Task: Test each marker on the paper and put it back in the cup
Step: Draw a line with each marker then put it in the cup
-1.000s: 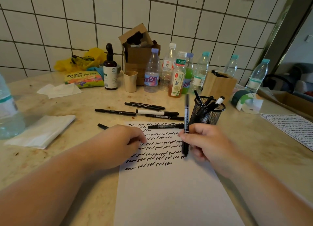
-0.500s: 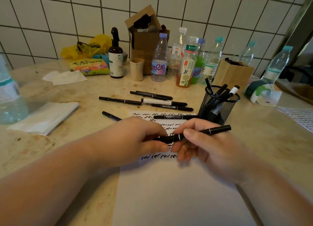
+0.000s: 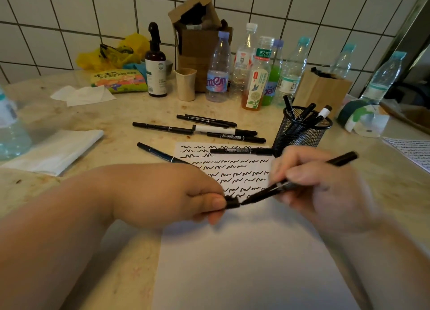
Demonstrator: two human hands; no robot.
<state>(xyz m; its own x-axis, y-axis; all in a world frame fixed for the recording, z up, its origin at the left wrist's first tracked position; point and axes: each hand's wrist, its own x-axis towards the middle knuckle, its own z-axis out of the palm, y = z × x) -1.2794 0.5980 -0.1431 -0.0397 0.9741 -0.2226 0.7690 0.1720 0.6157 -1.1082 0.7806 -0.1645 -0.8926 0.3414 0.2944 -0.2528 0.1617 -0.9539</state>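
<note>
Marker point(image 3: 302, 179) is gripped by right hand point(image 3: 325, 193) above the paper point(image 3: 232, 263); its cap point(image 3: 232, 202) is pinched by left hand point(image 3: 176, 193).

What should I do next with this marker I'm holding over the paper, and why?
Probably push the cap back onto the marker. Your left hand pinches the small black cap right at the marker's tip, while your right hand grips the barrel, and the squiggle rows on the paper reach that spot. Once capped, it can go into the mesh cup.
</note>
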